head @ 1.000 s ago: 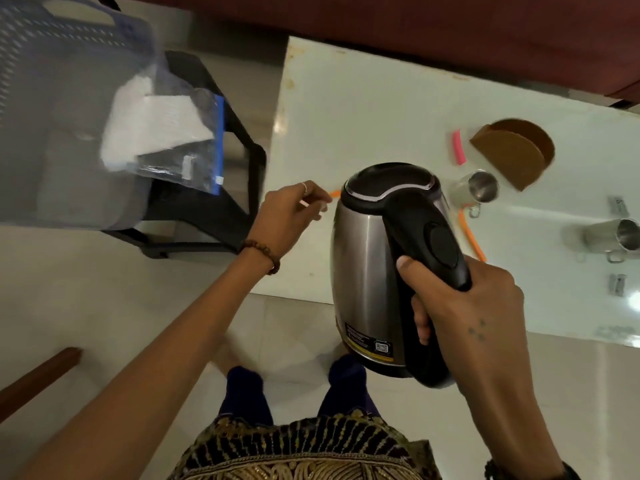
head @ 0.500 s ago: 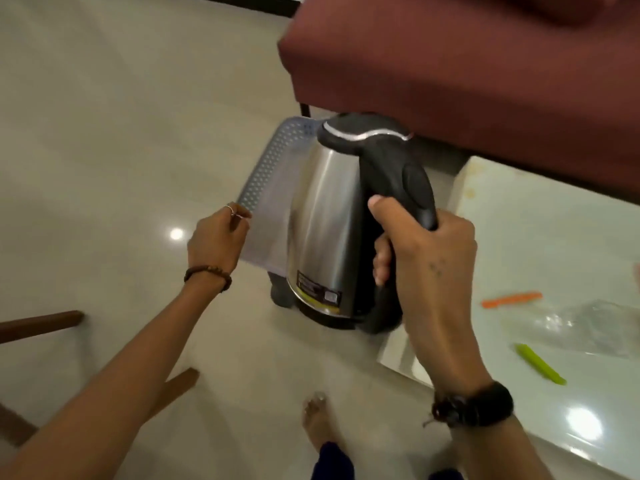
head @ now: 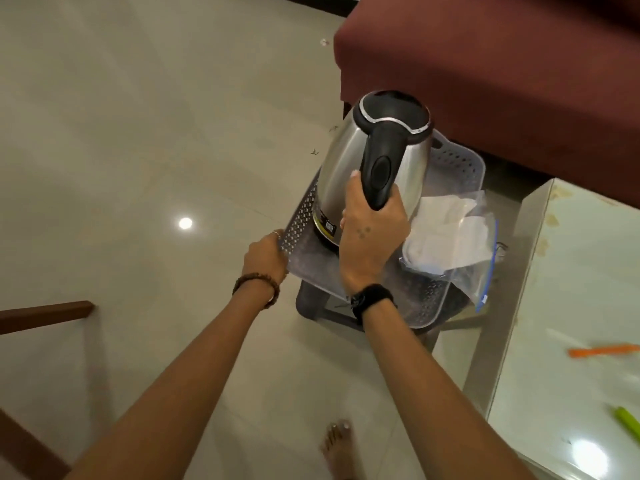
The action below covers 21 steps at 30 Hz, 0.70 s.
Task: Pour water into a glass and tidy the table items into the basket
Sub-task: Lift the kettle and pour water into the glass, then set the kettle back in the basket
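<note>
I see the right hand (head: 372, 233) wrapped tight around the black handle of the steel kettle (head: 374, 168), fingers closed on it. Kettle is tilted, lid end leaning away from me, base low inside the grey perforated basket (head: 457, 168); I can't tell if the base is touching the basket floor or just above it. Left hand (head: 265, 256) is clamped on the basket's near-left rim, thumb side on top, fingers curled over the edge. Basket sits on a dark stool (head: 311, 303) on the tiled floor, just beside the white table (head: 554, 306). Inside the basket, right of the kettle, 1 clear zip bag (head: 450, 237) with white contents and a blue seal strip; its lower end hangs over the basket's right rim. On the table at the right edge of view: 1 orange stick (head: 602, 351) and 1 green stick (head: 628, 422), well apart from the basket. Maroon sofa (head: 502, 71) behind the basket. Beaded bracelet on left wrist, black band on right wrist. 1 bare foot (head: 337, 445) on the floor below.
</note>
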Available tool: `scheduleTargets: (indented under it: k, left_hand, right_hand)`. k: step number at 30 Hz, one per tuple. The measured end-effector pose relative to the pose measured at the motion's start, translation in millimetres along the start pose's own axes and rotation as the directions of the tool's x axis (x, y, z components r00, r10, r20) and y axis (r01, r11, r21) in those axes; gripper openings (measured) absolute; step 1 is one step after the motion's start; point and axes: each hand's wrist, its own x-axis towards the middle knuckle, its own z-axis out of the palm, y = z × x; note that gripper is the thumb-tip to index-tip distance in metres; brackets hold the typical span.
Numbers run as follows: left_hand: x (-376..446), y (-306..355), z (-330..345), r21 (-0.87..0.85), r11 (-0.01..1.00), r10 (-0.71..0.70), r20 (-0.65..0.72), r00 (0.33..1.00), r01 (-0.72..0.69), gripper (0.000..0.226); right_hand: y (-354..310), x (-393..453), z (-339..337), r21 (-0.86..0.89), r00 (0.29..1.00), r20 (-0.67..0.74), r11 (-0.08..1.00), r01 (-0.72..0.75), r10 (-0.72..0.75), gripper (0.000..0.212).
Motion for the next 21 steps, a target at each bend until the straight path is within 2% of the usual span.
scheduleTargets:
  k: [4,6,12,15,17,19,21]
  left_hand:
    - [4.5,-1.3,3.2,0.065,0.997,0.043,-0.026,0.999,-0.041,0.029]
    - [5.2,-1.5,2.8,0.089,0.995,0.050,-0.038,0.998,-0.047,0.025]
    - [-3.1,-2.1,5.9,0.006,1.000,0.018,-0.046,0.999,-0.018,0.027]
    - [-32.0,-0.4,18.6,-0.021,0.997,0.062,-0.315,0.947,-0.072,0.030]
    - [-66.6,8.6,33.4,-0.148,0.973,0.092,-0.448,0.889,-0.175,0.020]
    - [-102.5,20.2,51.4,-0.308,0.923,0.087,-0.417,0.905,-0.231,0.014]
    - [-132.2,38.4,76.5,-0.414,0.889,0.090,-0.256,0.963,-0.194,0.022]
  right_hand:
    - [25.0,-24.3,9.4,0.031,0.998,0.012,0.997,0.063,-0.064,0.016]
    - [36.4,-36.2,8.1,0.071,0.996,0.081,0.997,0.031,-0.037,0.018]
    - [45.7,-42.1,-2.7,0.111,0.955,0.298,0.993,-0.045,0.010,0.031]
    - [43.0,-38.3,-20.2,0.024,0.877,0.479,0.998,-0.054,0.036,0.035]
    - [44.0,-34.2,-43.3,-0.039,0.829,0.557,0.999,-0.030,0.046,0.038]
    - [44.7,-29.4,-73.4,-0.076,0.827,0.559,0.997,-0.016,0.056,0.040]
    - [47.1,-22.8,-112.6,-0.097,0.839,0.539,0.995,-0.030,0.078,0.035]
